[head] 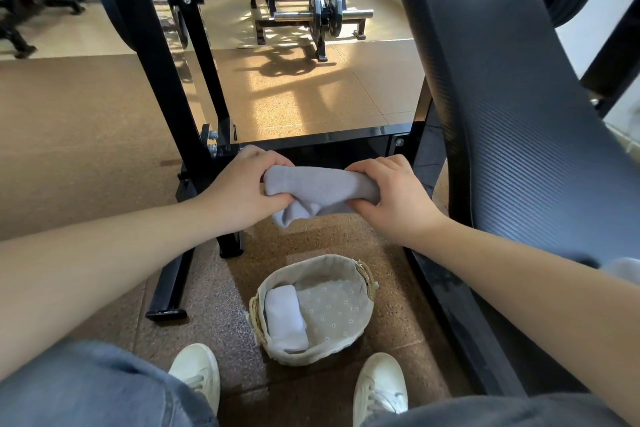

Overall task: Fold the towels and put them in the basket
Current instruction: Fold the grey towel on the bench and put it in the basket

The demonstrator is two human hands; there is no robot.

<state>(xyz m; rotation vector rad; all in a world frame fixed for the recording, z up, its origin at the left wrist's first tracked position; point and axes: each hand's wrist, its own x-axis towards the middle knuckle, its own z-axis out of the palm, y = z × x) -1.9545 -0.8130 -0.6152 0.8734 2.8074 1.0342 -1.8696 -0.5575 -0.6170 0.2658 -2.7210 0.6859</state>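
Head view showed one folded white towel (285,319) already lying inside the round fabric-lined wicker basket (311,357). Above this basket, the left hand (239,191) and the right hand (391,198) gripped a grey soft towel (318,189), its folding seemingly unfinished.

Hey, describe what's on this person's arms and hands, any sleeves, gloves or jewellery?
Both forearms are bare to the frame edge, with no sleeves in view. The left hand and right hand wear no gloves, and no watch, bracelet or ring shows. Below are blue-grey jeans and white lace-up sneakers.
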